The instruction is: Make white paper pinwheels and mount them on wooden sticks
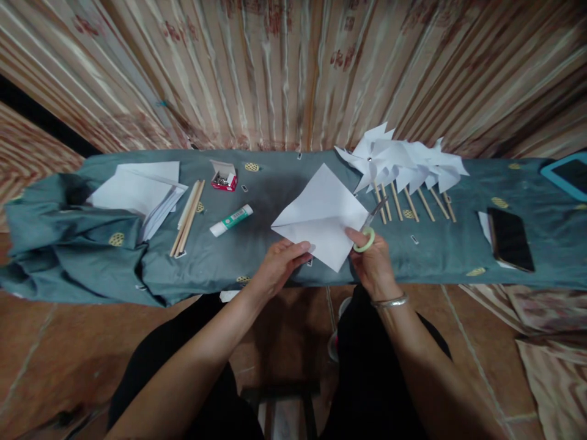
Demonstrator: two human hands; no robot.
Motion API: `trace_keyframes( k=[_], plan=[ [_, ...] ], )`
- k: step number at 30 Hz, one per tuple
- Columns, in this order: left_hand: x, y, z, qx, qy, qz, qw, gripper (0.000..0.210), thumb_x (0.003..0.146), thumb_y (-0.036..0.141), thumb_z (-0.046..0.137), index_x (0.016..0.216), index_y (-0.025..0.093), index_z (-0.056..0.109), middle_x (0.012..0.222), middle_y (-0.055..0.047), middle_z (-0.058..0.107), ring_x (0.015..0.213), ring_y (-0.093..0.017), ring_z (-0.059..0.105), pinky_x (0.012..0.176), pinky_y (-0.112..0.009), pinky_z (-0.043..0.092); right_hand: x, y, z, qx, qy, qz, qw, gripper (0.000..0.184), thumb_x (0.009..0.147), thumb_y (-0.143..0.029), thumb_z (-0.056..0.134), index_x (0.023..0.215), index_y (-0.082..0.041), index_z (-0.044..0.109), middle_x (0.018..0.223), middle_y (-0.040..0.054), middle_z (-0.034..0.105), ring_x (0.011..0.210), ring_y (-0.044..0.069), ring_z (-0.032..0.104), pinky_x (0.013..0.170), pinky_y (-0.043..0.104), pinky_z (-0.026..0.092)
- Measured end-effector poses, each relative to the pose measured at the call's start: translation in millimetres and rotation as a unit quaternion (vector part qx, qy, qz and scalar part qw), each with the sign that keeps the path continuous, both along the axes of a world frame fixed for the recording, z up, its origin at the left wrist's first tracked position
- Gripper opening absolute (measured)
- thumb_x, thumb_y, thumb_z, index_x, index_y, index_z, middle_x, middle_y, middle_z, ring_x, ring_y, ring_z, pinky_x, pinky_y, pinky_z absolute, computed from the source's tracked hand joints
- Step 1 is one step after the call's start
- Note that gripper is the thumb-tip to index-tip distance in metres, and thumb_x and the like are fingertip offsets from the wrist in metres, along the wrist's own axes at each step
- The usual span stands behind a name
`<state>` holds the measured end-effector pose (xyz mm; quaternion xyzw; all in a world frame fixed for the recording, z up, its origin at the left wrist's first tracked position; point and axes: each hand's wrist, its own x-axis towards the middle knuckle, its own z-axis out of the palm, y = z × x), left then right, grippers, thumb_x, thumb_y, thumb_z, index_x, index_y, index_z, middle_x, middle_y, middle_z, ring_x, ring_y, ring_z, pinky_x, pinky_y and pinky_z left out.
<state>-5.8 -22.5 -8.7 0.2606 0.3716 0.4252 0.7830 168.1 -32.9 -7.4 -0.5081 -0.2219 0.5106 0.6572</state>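
Observation:
A square sheet of white paper with a crease across it is held corner-up over the cloth. My left hand pinches its lower left edge between thumb and fingers. At the lower right edge is my right hand, its thumb on the paper. Scissors with a pale green handle are in that hand too, the blades pointing up and to the right. Just beyond the blades lie several white paper pinwheels on wooden sticks, overlapping one another.
On the left lie a stack of paper, wooden sticks, a glue stick and a small red box of metal pieces. To the right are a phone and a blue-framed device. A pleated curtain hangs behind the narrow table.

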Motion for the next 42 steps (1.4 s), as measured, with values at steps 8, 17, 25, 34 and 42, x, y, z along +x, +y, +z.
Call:
trace_keyframes(
  k=[8,17,25,34,42],
  plan=[
    [12,-1,1.7,-0.059,0.012,0.129,0.99,0.047,0.07,0.026,0.081,0.113,0.019,0.064,0.117,-0.008,0.071,0.101,-0.024,0.068,0.088,-0.037,0.058,-11,-5,-10.6,-0.006,-0.037,0.075,0.997,0.031,0.062,-0.033,0.085,0.081,-0.022,0.064,0.08,-0.004,0.071,0.066,0.013,0.062,0.067,0.028,0.051],
    [-6,15,13.4,-0.023,0.041,0.191,0.98,0.042,0.078,0.023,0.076,0.117,0.017,0.063,0.115,-0.009,0.071,0.099,-0.022,0.07,0.089,-0.035,0.058,-8,-21,2.8,-0.006,-0.173,0.208,0.963,0.043,0.077,-0.062,0.067,0.091,-0.021,0.064,0.076,0.0018,0.069,0.065,0.015,0.06,0.056,0.025,0.045],
    [-26,33,24.1,0.0,0.034,0.258,0.965,0.034,0.082,0.019,0.07,0.115,0.018,0.062,0.113,-0.007,0.073,0.101,-0.02,0.07,0.089,-0.03,0.057,-13,-35,15.3,-0.044,-0.133,0.439,0.887,0.058,0.076,-0.065,0.067,0.108,-0.017,0.065,0.09,0.0094,0.073,0.079,0.019,0.068,0.059,0.025,0.05],
    [-21,32,21.4,0.004,0.045,0.249,0.968,0.034,0.082,0.02,0.07,0.115,0.018,0.063,0.109,-0.006,0.074,0.101,-0.021,0.07,0.091,-0.032,0.057,-17,-38,8.9,-0.033,-0.149,0.481,0.863,0.051,0.078,-0.056,0.069,0.107,-0.014,0.066,0.081,0.0068,0.071,0.065,0.014,0.063,0.055,0.024,0.049],
    [-18,28,22.0,0.003,0.05,0.238,0.97,0.03,0.083,0.019,0.069,0.112,0.017,0.064,0.107,-0.007,0.073,0.1,-0.021,0.069,0.091,-0.034,0.056,-17,-38,5.9,-0.04,-0.152,0.467,0.87,0.049,0.077,-0.057,0.069,0.101,-0.014,0.067,0.077,0.0065,0.07,0.063,0.015,0.062,0.051,0.024,0.046]
  ],
)
